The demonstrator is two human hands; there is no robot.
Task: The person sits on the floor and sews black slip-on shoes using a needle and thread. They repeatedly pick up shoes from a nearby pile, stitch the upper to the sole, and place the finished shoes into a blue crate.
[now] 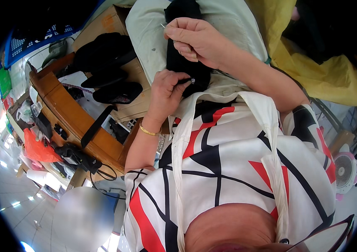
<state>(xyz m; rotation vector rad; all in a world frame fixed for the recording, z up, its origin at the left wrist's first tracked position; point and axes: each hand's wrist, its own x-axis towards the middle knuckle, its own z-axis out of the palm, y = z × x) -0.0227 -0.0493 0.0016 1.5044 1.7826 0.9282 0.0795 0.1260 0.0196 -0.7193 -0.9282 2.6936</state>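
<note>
the left hand pinches the lower edge of a piece of black cloth, thumb and fingers closed on it right beside a small shiny bead that sits on the cloth. the right hand is above it, fingers curled shut around a thin needle whose tip pokes out past the fingertips to the left. the black cloth lies on the person's lap over a pale apron, between the two hands, with its top end running up out of view. a gold bangle circles the left wrist. to the left stands a wooden table with a pile of black fabric pieces on a cardboard box, and an orange plastic bag lies lower down. yellow fabric is heaped at the right, and a small pink fan stands on the floor.
</note>
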